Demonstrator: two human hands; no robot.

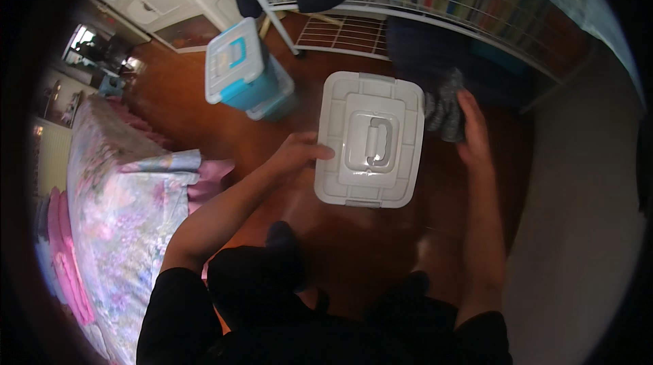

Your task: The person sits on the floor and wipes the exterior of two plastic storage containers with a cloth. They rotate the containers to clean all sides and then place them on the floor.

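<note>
A white lidded storage box with a folding handle and grey clips is in front of me, seen from above. Its lid hides the body below. My left hand grips the box's left edge, thumb over the lid's rim and the other fingers mostly hidden. To the right of the box, my right hand is closed around a crumpled dark grey cloth. This cloth is close to the box's right side; whether they touch I cannot tell.
Two stacked blue boxes with pale lids stand on the brown floor. A white wire rack is at the back. On the left is a bed with a floral cover; a pale panel is on the right.
</note>
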